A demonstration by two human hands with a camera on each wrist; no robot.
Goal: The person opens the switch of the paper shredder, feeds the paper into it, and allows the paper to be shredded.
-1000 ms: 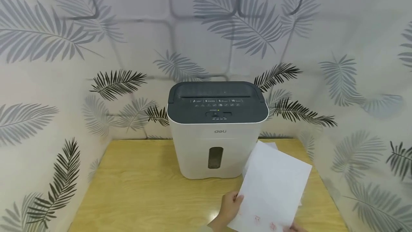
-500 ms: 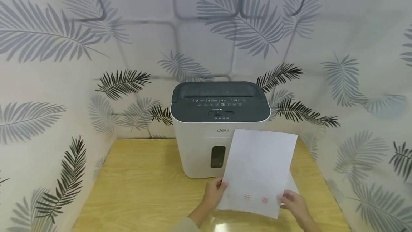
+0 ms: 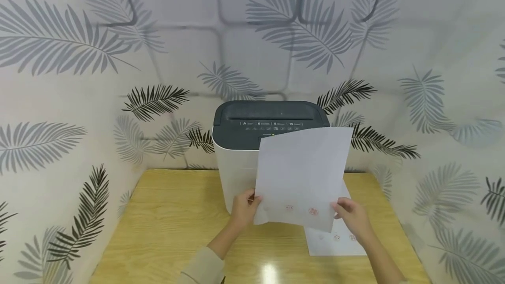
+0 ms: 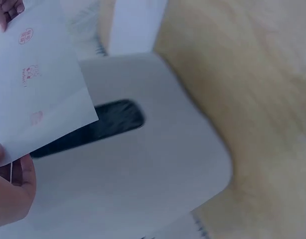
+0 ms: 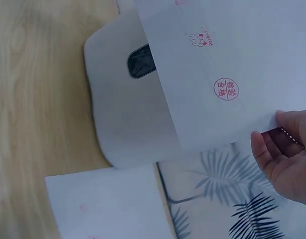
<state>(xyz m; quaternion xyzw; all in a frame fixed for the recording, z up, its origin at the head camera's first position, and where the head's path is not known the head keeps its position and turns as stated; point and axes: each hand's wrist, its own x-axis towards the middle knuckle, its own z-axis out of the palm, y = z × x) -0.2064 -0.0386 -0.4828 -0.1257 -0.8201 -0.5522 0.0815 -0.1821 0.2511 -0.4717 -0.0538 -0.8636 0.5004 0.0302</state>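
Left hand (image 3: 243, 207): pinching the white sheet (image 3: 301, 170) by its left edge, close to the near corner, thumb on the front.
Right hand (image 3: 353, 218): pinching the opposite edge in the same way.
White sheet: held up between the two hands, its far part reaching beyond them in front of the shredder (image 3: 238, 165) — whether it touches, I cannot tell.
Red stamps (image 3: 313, 211): in a row between the hands, the round one nearest the right hand.
Shredder: upright beyond the hands, partly hidden by the sheet.
Lower paper (image 3: 335, 247): on the desk (image 3: 169, 222) below the right hand — red marks on it too.
Desk: light wood, beneath both hands.
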